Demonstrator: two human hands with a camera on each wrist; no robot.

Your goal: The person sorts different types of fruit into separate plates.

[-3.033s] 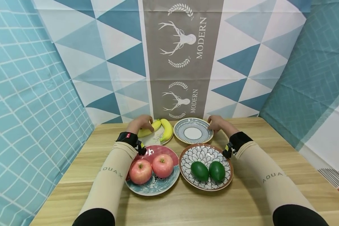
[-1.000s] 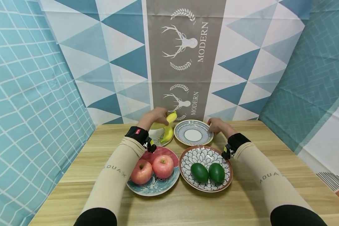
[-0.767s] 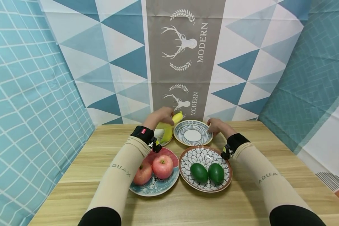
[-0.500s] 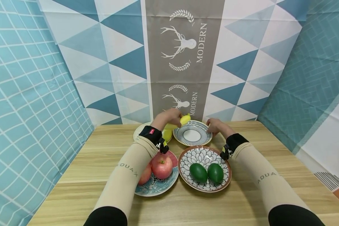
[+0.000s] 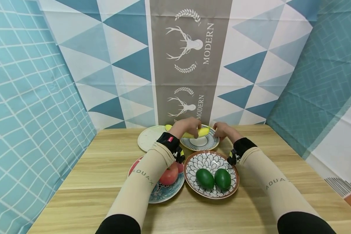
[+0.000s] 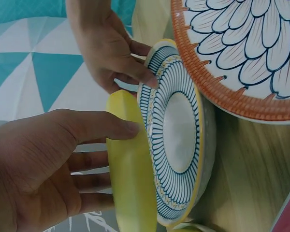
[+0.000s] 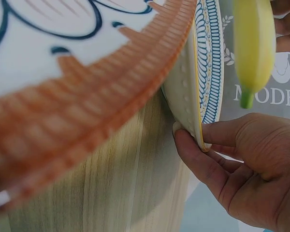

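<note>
- Yellow banana [image 5: 196, 133] sits in the left hand [image 5: 187, 125], whose fingers [image 6: 94, 126] and thumb curl round it and hold it just above the striped plate [image 5: 206, 143].
- In the left wrist view the banana [image 6: 130, 179] lies alongside that plate's rim [image 6: 157, 145]; whether it touches the plate I cannot tell.
- The right hand [image 5: 222, 130] pinches the striped plate's edge on the side away from the left hand: thumb on top of the rim, fingers [image 7: 208, 166] tucked beneath it.
- Beyond the left hand's other side lies a pale plate [image 5: 149, 141], well apart from the banana.
- Nearer the person than the held plate, just beside it, stands a petal-patterned plate [image 5: 212, 156] with an orange-brown rim, carrying two green fruits [image 5: 213, 178] side by side.
- Under the left forearm, a blue-and-red plate [image 5: 166, 191] carries a red apple [image 5: 169, 175], partly hidden by the sleeve.
- All plates rest on a light wooden table [image 5: 105, 162], backed by patterned blue, white and grey cloths.
</note>
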